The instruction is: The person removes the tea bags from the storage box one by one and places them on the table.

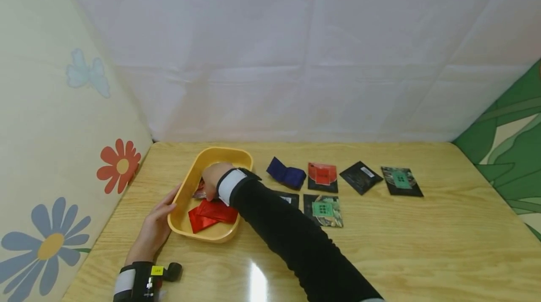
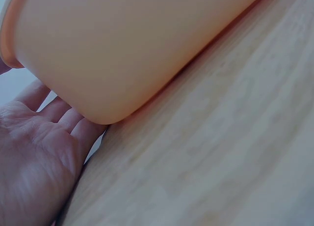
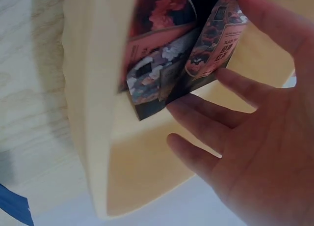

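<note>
A yellow plastic tub (image 1: 234, 235) stands on the table with red foil packets (image 1: 216, 212) and dark printed tea sachets (image 3: 159, 73) inside. My left hand (image 1: 154, 229) rests against the tub's outer left wall, its straight fingers along the side and thumb at the rim. In the left wrist view, the palm faces the wall and the fingertips pass out of sight behind it. My right hand (image 3: 265, 113) reaches into the tub, pinching a black tea sachet (image 3: 216, 42) with a pink label between thumb and fingers. From the head view, the right fingers are mostly hidden.
Right of the tub lie a dark blue packet (image 1: 286, 174), a red-and-black sachet (image 1: 323, 177), a black sachet (image 1: 361, 177) and green-labelled sachets (image 1: 323, 210), (image 1: 401, 181). The right forearm partly covers another dark sachet (image 1: 289, 197). A white curtain (image 1: 296, 58) hangs behind the table.
</note>
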{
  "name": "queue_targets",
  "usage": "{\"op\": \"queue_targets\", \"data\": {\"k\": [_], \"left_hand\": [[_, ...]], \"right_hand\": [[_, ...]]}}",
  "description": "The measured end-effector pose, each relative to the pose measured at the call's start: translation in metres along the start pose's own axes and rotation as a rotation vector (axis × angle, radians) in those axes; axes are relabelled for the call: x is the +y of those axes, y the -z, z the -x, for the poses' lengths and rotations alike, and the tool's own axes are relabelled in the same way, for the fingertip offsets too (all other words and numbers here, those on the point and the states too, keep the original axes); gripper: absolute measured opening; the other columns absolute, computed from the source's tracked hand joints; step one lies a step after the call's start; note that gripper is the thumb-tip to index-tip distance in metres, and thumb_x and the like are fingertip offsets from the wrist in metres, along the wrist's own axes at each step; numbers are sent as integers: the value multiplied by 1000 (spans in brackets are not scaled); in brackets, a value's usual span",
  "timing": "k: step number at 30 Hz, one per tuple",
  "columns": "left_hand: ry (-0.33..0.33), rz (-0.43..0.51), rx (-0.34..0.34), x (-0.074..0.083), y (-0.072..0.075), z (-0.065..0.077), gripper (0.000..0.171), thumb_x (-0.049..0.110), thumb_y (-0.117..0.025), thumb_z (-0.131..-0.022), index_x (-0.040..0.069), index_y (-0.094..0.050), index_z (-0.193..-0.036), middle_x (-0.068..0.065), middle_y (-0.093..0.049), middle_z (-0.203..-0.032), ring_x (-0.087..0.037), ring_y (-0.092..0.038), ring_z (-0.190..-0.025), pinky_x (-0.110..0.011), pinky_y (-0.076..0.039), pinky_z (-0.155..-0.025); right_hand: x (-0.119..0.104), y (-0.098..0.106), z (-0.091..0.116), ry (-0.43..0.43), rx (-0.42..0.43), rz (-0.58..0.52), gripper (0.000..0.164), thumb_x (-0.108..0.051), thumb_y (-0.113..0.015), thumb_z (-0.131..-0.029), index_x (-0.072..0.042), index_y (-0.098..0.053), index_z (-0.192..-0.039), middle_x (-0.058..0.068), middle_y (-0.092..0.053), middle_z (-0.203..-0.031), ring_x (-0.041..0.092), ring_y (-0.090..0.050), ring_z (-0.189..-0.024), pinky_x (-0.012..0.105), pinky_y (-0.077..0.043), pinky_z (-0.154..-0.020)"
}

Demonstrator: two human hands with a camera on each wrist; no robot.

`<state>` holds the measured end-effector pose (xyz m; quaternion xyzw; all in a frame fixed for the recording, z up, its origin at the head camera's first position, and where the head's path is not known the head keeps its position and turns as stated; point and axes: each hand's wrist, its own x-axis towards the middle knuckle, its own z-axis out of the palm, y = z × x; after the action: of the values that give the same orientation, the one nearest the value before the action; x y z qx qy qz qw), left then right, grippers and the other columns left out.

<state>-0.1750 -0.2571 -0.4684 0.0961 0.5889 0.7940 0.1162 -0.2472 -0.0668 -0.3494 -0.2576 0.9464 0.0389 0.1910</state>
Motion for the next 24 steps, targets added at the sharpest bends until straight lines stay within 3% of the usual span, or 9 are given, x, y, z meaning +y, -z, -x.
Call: {"op": "queue_targets", "data": {"k": [5, 8, 12, 16, 24], "left_hand": [[11, -2, 1, 1, -1, -2, 58, 12, -32, -104, -2, -9, -156, 11, -34, -147, 1, -40, -129, -18, -37, -103], [26, -8, 12, 1, -1, -1, 59, 13, -33, -104, -2, -9, -157, 8, -32, -149, 0, -42, -128, -19, -39, -102], [31, -12, 18, 1, -1, -1, 60, 14, -33, -104, -1, -8, -157, 6, -30, -152, 1, -44, -127, -19, -39, -102], [32, -16, 21, 1, 0, -1, 60, 14, -33, -104, -1, -9, -157, 7, -31, -151, 1, -44, -126, -19, -39, -102], [4, 2, 11, -2, 2, -1, 57, 12, -32, -104, 1, -14, -157, 16, -42, -142, 0, -44, -127, -20, -39, -102]], "right_hand": [[4, 5, 0, 19, -7, 1, 17, -27, -68, -87, -17, -61, -76, -4, -59, -81, 12, -55, -76, 25, -44, -68], [5, 6, -2, 22, 7, 35, 21, -34, -66, -87, -19, -60, -74, -6, -59, -81, 11, -55, -75, 26, -45, -68], [6, 8, -4, 21, 35, 92, 25, -46, -65, -86, -21, -66, -84, -6, -62, -88, 9, -56, -80, 28, -46, -72], [9, 13, 0, 42, 45, 140, 29, -49, -63, -86, -21, -70, -94, -5, -63, -94, 10, -57, -84, 28, -48, -72], [20, 19, 12, 122, 61, 197, 28, -47, -64, -85, -19, -67, -92, -5, -61, -90, 10, -56, -79, 27, -49, -68]]}}
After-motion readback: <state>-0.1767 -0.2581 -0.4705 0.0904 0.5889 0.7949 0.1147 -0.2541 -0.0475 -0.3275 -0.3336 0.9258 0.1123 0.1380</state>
